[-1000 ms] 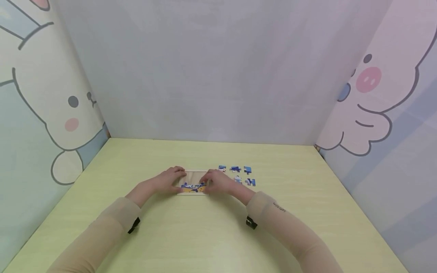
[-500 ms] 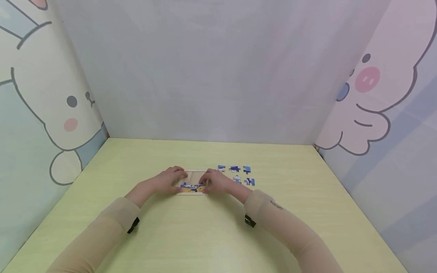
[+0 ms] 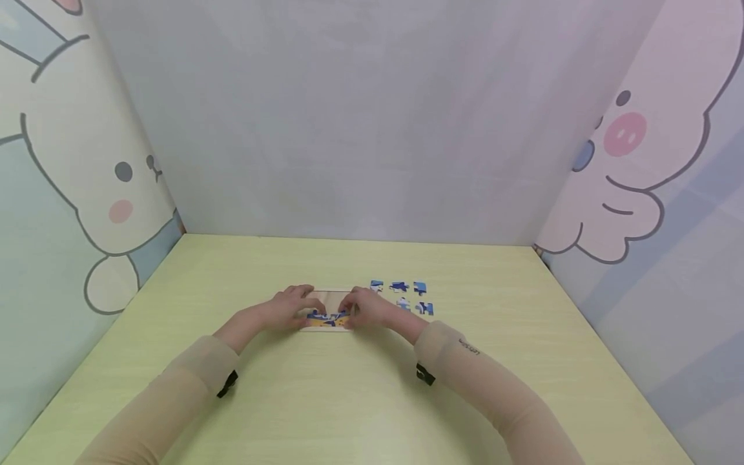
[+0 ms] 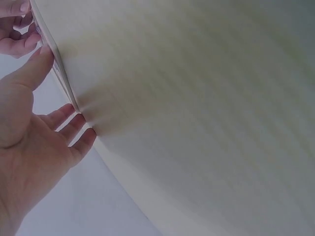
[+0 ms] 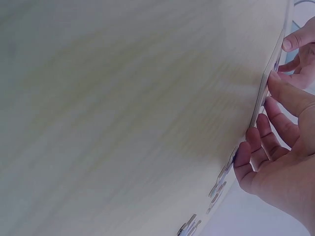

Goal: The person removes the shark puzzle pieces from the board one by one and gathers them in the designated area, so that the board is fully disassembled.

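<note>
A shallow wooden puzzle tray (image 3: 334,330) lies mid-table, with joined blue and orange jigsaw pieces (image 3: 327,320) along its near side and bare wood behind them. My left hand (image 3: 286,308) rests at the tray's left end. Its thumb (image 4: 43,61) is at the tray's near edge, one finger reaches in over the joined pieces, and the others touch the table beside the tray. My right hand (image 3: 370,309) bends over the right end, with thumb and index finger on either side of the rightmost jigsaw piece (image 3: 343,320), which they partly hide.
Several loose blue and white jigsaw pieces (image 3: 399,287) lie in two rows right of the tray, partly behind my right hand. Loose pieces (image 5: 187,225) also show low in the right wrist view. A pale curtain (image 3: 360,161) stands behind the yellow table (image 3: 349,400).
My left index finger has come down from the tray's far left side onto the joined pieces. My right hand stays almost where it was, at the right end.
</note>
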Demonstrator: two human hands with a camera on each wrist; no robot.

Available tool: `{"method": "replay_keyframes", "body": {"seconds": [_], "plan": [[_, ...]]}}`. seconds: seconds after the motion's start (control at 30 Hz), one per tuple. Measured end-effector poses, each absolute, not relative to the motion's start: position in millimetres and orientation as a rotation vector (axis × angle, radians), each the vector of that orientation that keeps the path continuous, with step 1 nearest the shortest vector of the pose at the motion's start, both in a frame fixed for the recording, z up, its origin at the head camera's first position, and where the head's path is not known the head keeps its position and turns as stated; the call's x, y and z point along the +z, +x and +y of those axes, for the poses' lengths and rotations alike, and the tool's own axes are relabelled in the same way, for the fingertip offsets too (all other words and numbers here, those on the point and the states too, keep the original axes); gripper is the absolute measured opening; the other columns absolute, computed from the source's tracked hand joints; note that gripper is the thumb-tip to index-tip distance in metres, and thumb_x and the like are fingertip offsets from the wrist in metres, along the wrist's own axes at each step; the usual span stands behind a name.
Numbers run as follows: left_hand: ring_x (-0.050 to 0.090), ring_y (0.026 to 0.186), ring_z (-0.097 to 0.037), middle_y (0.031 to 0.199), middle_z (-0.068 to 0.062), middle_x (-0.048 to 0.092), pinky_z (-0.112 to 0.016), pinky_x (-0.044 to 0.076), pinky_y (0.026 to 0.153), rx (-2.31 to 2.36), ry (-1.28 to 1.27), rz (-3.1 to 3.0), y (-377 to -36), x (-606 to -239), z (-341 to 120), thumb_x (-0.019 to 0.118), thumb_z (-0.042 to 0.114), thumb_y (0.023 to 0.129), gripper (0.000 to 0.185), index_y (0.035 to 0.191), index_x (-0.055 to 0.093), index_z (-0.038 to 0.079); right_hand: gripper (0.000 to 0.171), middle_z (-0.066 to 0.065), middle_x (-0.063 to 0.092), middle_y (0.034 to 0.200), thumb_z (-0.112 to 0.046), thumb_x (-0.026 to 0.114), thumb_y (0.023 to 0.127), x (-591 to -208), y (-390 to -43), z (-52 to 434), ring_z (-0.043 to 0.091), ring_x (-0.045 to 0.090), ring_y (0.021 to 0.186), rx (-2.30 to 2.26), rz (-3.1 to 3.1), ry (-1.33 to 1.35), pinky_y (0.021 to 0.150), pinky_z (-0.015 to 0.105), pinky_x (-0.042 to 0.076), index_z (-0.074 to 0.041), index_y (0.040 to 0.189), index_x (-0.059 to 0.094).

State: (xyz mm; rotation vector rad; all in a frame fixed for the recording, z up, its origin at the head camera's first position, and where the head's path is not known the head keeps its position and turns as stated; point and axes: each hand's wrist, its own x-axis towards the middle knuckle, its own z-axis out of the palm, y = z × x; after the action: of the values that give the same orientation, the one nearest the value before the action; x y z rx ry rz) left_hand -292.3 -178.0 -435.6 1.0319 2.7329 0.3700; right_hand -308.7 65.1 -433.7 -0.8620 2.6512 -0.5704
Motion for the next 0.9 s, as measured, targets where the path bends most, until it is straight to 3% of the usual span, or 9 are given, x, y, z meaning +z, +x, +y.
{"method": "replay_keyframes", "body": {"seconds": [0.37, 0.63, 0.9], "plan": [[0.031, 0.13, -0.05, 0.146, -0.028, 0.031, -0.068, 0.031, 0.096, 0.361, 1.028, 2.732, -289, -432, -176, 0.061, 0.019, 0.093, 0.029, 0.12, 0.056, 0.028, 0.029, -0.007, 0.06, 0.093, -0.022, 0.079, 0.077, -436, -311, 65, 0.009, 0.053, 0.082, -0.687, 2.62, -0.835, 0.073, 0.022, 0.045, -0.02, 0.103, 0.065], [0.031, 0.13, -0.05, 0.145, -0.028, 0.032, -0.068, 0.032, 0.096, 0.366, 1.032, 2.73, -289, -431, -175, 0.061, 0.018, 0.092, 0.028, 0.118, 0.057, 0.028, 0.014, -0.009, 0.061, 0.083, -0.016, 0.071, 0.085, -435, -310, 68, 0.009, 0.053, 0.076, -0.796, 2.619, -0.849, 0.069, 0.021, 0.045, -0.02, 0.097, 0.065], [0.032, 0.129, -0.051, 0.146, -0.028, 0.031, -0.068, 0.032, 0.096, 0.359, 1.023, 2.742, -291, -434, -177, 0.061, 0.019, 0.092, 0.029, 0.118, 0.056, 0.03, 0.013, -0.007, 0.064, 0.087, -0.014, 0.069, 0.087, -421, -312, 76, 0.009, 0.055, 0.082, -0.916, 2.588, -0.888, 0.075, 0.021, 0.048, -0.016, 0.099, 0.066]]}}
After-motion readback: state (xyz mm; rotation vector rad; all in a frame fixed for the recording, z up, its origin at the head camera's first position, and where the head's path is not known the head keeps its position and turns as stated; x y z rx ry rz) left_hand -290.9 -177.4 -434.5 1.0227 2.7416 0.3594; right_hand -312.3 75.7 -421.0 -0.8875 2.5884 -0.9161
